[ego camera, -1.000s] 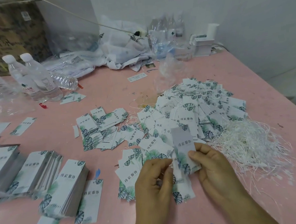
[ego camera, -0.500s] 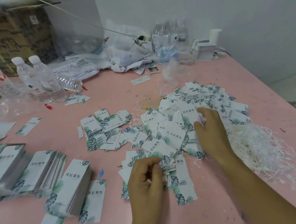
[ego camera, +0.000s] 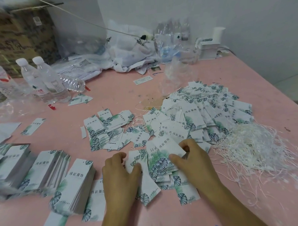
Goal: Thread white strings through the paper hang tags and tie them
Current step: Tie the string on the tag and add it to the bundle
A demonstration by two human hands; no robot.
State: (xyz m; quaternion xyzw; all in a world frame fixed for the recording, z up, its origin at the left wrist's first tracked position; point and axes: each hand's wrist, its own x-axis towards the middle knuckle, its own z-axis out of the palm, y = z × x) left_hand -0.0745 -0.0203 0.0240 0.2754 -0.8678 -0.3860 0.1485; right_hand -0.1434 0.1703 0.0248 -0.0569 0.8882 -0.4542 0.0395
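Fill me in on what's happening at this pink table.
A person is working through paper hang tags at a pink table. Both hands are on a small bundle of tags at the near edge: the left hand grips its left side, the right hand pinches its right side. A loose pile of white strings lies just to the right, neat stacks of tags sit to the left, and a big heap of tags lies behind.

I see a pink table [ego camera: 220,78] filling most of the frame, its top scuffed and stained near the centre. A plain white wall [ego camera: 208,9] runs across the upper right; a brown cardboard box [ego camera: 16,33] stands at upper left. Light is even and soft.
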